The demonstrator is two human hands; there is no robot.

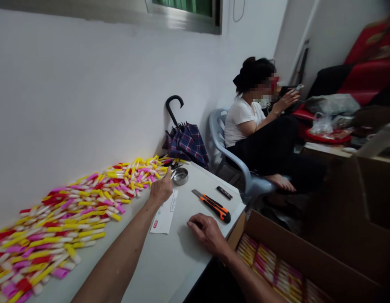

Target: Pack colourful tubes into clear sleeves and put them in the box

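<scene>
My left hand (161, 188) reaches over the far part of the white table, between the pile of small coloured plastic tubes (97, 195) and a round metal bowl (180, 176). Its index finger is stretched out; the other fingers are mostly hidden, and nothing held shows. Below the wrist lies a white printed paper slip (165, 216). My right hand (207, 231) rests on the table with its fingers curled in and nothing visible in them. Just beyond it lies an orange and black utility knife (214, 205), blade out, with a small black case (224, 192) alongside.
An open cardboard box (273, 231) with packed bundles of tubes (266, 263) stands by the table's right edge. A plaid umbrella (187, 143) leans at the wall behind the table. A person (245, 122) sits in a grey plastic chair (233, 158), holding a phone.
</scene>
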